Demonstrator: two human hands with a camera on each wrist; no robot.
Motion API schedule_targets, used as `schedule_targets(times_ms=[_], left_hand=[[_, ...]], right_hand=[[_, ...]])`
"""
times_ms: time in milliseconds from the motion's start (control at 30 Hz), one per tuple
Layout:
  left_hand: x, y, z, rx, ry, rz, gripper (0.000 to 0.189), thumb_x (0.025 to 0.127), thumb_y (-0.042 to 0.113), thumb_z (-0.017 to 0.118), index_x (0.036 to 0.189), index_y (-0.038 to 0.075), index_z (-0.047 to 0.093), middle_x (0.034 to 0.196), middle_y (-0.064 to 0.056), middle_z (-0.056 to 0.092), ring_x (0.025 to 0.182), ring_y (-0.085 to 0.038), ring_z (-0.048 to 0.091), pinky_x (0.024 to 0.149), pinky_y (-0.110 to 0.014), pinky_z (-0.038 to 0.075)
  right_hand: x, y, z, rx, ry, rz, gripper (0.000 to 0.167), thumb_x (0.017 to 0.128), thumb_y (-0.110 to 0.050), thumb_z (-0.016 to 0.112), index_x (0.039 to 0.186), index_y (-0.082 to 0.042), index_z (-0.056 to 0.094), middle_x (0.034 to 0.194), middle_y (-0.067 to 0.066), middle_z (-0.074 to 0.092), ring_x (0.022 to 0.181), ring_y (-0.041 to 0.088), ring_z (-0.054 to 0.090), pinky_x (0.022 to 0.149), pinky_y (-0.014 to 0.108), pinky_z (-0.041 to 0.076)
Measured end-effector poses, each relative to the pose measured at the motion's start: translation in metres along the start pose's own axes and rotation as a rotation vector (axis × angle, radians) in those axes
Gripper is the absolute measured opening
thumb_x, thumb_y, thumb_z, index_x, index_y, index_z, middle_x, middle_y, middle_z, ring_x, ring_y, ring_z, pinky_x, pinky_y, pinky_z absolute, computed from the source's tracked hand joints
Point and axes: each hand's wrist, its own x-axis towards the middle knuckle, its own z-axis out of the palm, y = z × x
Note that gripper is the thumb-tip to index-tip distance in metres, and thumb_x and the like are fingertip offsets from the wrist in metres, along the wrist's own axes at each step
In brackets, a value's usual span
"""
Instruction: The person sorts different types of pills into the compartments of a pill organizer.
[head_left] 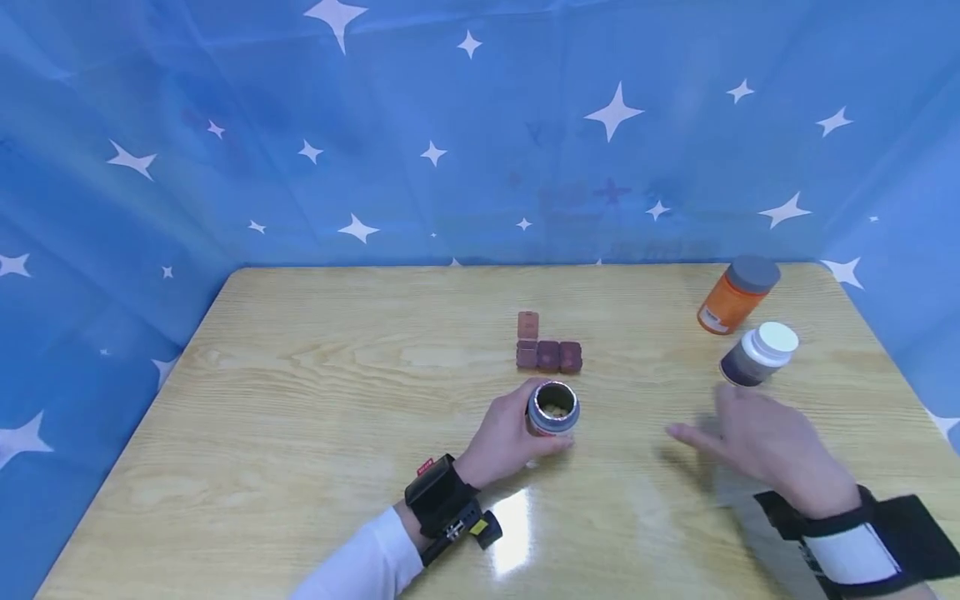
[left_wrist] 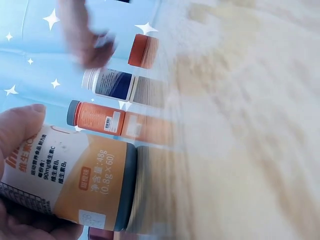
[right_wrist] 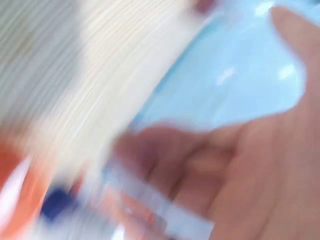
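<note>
My left hand (head_left: 513, 429) grips a vitamin C bottle (head_left: 552, 423), fingers and thumb around its sides. The bottle has no lid on; a silvery rim rings its mouth, and pale pieces show inside. Its orange and white label (left_wrist: 70, 175) faces the left wrist camera. My right hand (head_left: 772, 442), blurred, is over the table at the right, thumb stretched out, with nothing seen in its grasp. Just beyond it stands a white-lidded bottle (head_left: 759, 354) with a dark lower part. In the right wrist view its fingers (right_wrist: 200, 175) bend loosely.
An orange bottle with a grey lid (head_left: 738, 296) stands at the back right. Several small maroon blocks (head_left: 549, 356) form an L beyond my left hand. A red-orange object (left_wrist: 142, 51) appears near my right hand in the left wrist view. A blue star-patterned cloth (head_left: 480, 150) borders the table (head_left: 337, 375).
</note>
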Motion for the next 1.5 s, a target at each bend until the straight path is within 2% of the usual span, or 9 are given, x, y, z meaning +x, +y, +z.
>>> schedule_targets(times_ms=[100, 200, 367, 467, 600, 767, 1167, 1267, 1500], left_hand=[[0.0, 0.0, -0.002, 0.024, 0.007, 0.006, 0.059, 0.07, 0.021, 0.08, 0.121, 0.01, 0.052, 0.115, -0.002, 0.064, 0.108, -0.014, 0.06, 0.094, -0.03, 0.046], [0.0, 0.001, -0.005, 0.069, -0.054, -0.009, 0.065, 0.07, 0.024, 0.08, 0.126, 0.011, 0.049, 0.12, -0.002, 0.062, 0.111, -0.014, 0.058, 0.096, -0.028, 0.045], [0.004, 0.003, -0.03, 0.203, -0.236, -0.172, 0.094, 0.066, 0.03, 0.082, 0.14, 0.004, 0.032, 0.138, -0.011, 0.047, 0.126, -0.022, 0.046, 0.105, -0.035, 0.038], [0.016, -0.001, -0.048, 0.253, -0.224, -0.297, 0.102, 0.065, 0.026, 0.082, 0.144, 0.001, 0.022, 0.145, -0.016, 0.037, 0.132, -0.029, 0.039, 0.108, -0.041, 0.033], [0.045, -0.018, -0.056, 0.232, -0.132, -0.353, 0.096, 0.068, 0.021, 0.081, 0.144, 0.003, 0.024, 0.143, -0.012, 0.042, 0.131, -0.03, 0.04, 0.109, -0.041, 0.033], [0.071, -0.032, -0.053, 0.105, -0.111, -0.355, 0.091, 0.071, 0.014, 0.079, 0.144, 0.004, 0.026, 0.14, -0.011, 0.047, 0.131, -0.025, 0.041, 0.11, -0.037, 0.032], [0.076, -0.045, -0.042, 0.124, -0.033, -0.301, 0.064, 0.072, 0.007, 0.076, 0.129, 0.004, 0.048, 0.124, -0.013, 0.06, 0.122, -0.026, 0.051, 0.105, -0.036, 0.038], [0.075, -0.044, -0.042, 0.118, -0.032, -0.303, 0.06, 0.073, 0.007, 0.076, 0.127, 0.004, 0.05, 0.124, -0.013, 0.06, 0.121, -0.025, 0.052, 0.104, -0.036, 0.039], [0.074, -0.045, -0.041, 0.132, -0.006, -0.262, 0.057, 0.073, 0.008, 0.076, 0.125, 0.004, 0.053, 0.121, -0.013, 0.062, 0.118, -0.025, 0.054, 0.103, -0.036, 0.04]], right_hand=[[0.006, -0.043, 0.005, 0.15, 0.09, -0.326, 0.08, 0.075, -0.053, 0.068, 0.125, 0.005, 0.045, 0.111, 0.018, 0.06, 0.097, 0.03, 0.061, 0.078, 0.045, 0.051], [0.016, -0.077, 0.019, 0.362, 0.117, -0.477, 0.092, 0.072, -0.038, 0.076, 0.14, 0.003, 0.029, 0.135, 0.023, 0.046, 0.121, 0.037, 0.048, 0.095, 0.05, 0.044], [0.031, -0.107, 0.04, 0.583, 0.125, -0.439, 0.094, 0.068, -0.031, 0.081, 0.139, 0.0, 0.028, 0.134, 0.019, 0.049, 0.121, 0.034, 0.049, 0.096, 0.05, 0.043], [0.035, -0.11, 0.046, 0.624, 0.108, -0.384, 0.076, 0.069, -0.026, 0.081, 0.128, -0.004, 0.039, 0.121, 0.014, 0.058, 0.111, 0.03, 0.056, 0.091, 0.048, 0.046], [0.037, -0.108, 0.046, 0.6, 0.073, -0.365, 0.061, 0.07, -0.026, 0.08, 0.117, -0.006, 0.046, 0.108, 0.01, 0.063, 0.101, 0.025, 0.06, 0.084, 0.043, 0.049], [0.038, -0.107, 0.045, 0.585, 0.06, -0.371, 0.059, 0.07, -0.026, 0.08, 0.115, -0.006, 0.046, 0.106, 0.01, 0.064, 0.098, 0.023, 0.061, 0.082, 0.039, 0.05], [0.041, -0.106, 0.042, 0.598, 0.059, -0.378, 0.061, 0.073, -0.026, 0.078, 0.119, -0.004, 0.045, 0.111, 0.014, 0.062, 0.103, 0.027, 0.06, 0.085, 0.043, 0.05], [0.045, -0.102, 0.034, 0.524, 0.148, -0.377, 0.061, 0.076, -0.023, 0.076, 0.121, 0.001, 0.042, 0.112, 0.018, 0.061, 0.103, 0.03, 0.06, 0.084, 0.045, 0.051], [0.07, -0.097, 0.02, 0.058, 0.452, -0.363, 0.056, 0.074, -0.014, 0.076, 0.118, 0.005, 0.048, 0.104, 0.023, 0.057, 0.093, 0.032, 0.058, 0.078, 0.044, 0.052]])
